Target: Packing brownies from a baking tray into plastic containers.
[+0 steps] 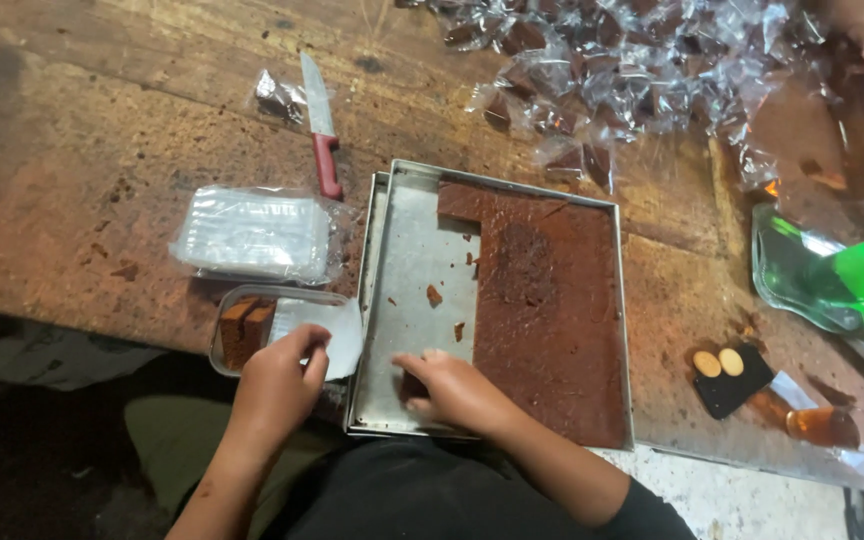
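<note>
A metal tray lies on a worn wooden table, and it serves as the landmark here. Roughly the right two thirds of the tray are covered by a brown slab of cake; the left part has been emptied down to bare metal, with only a few crumbs left on it, so a fair share of the cake appears to have been cut away and the larger share is judged to remain. At the tray's near edge the right hand is laid over a small dark cake piece, fingers curled round it; whether it is gripped or merely touched cannot be told. Just left of the tray a clear plastic box is seen with two cake pieces standing in it, and room is left beside them. The left hand is closed on the box's white lid, pinched at its near edge. Farther left of the tray, beyond the box, a bagged stack of empty boxes is waiting, unopened as far as can be seen. A red-handled knife lies beyond the tray's far left corner, untouched by either hand. Beyond the tray's far right corner a heap of wrapped pieces in clear film is spread. To the right of the tray a green glass dish is set.
</note>
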